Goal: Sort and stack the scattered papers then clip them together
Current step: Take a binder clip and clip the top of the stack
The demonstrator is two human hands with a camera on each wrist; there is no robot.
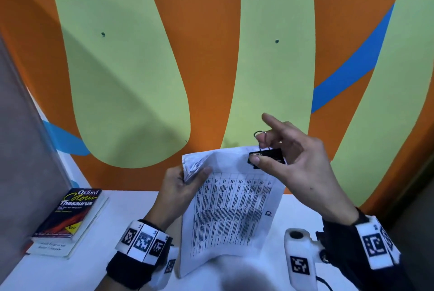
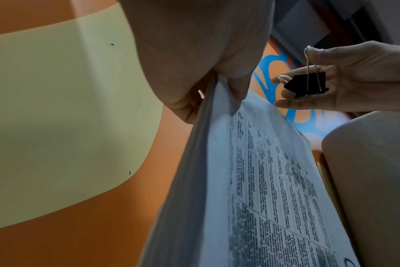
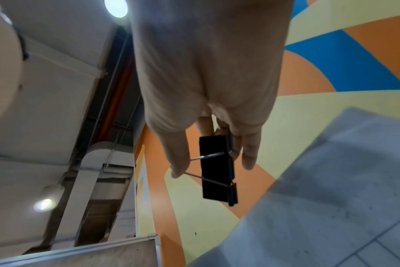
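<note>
The wall (image 1: 211, 60) fills the head view from 9 to 3 o'clock, painted orange with pale green lobes and a blue band (image 1: 352, 67) at 2 o'clock. A white table (image 1: 105, 232) lies below. In the right wrist view, round ceiling lights (image 3: 116, 8) glow at 11 and 8 o'clock.

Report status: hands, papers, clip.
Left hand grips stacked white printed papers at top-left corner, held upright. Right hand pinches black metal binder clip at top edge; not clamped on. Nothing obstructing.
</note>
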